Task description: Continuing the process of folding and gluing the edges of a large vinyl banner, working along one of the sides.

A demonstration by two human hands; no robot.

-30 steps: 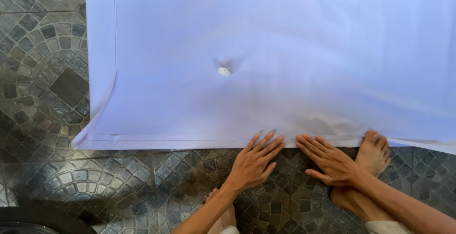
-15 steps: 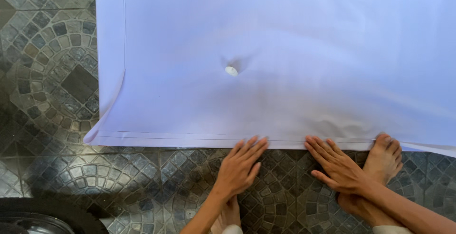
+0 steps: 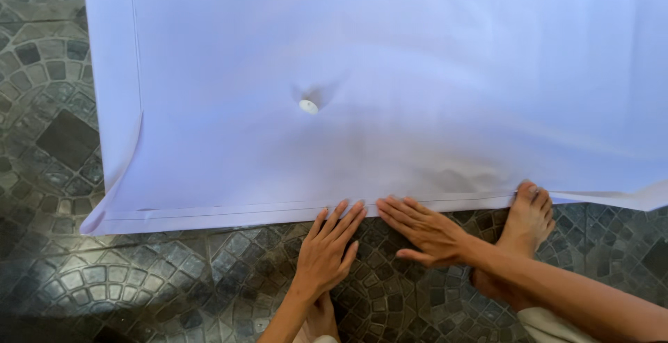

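At near hem of white sheet [image 3: 390, 72]: left hand [image 3: 330, 249], right hand [image 3: 424, 228] flat, open, now closer together.

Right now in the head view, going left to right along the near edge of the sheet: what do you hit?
Folded corner of the white sheet → left hand, flat on the patterned floor tiles with fingertips at the hem → right hand, also flat, fingertips at the hem → bare foot, toes on the sheet's edge.
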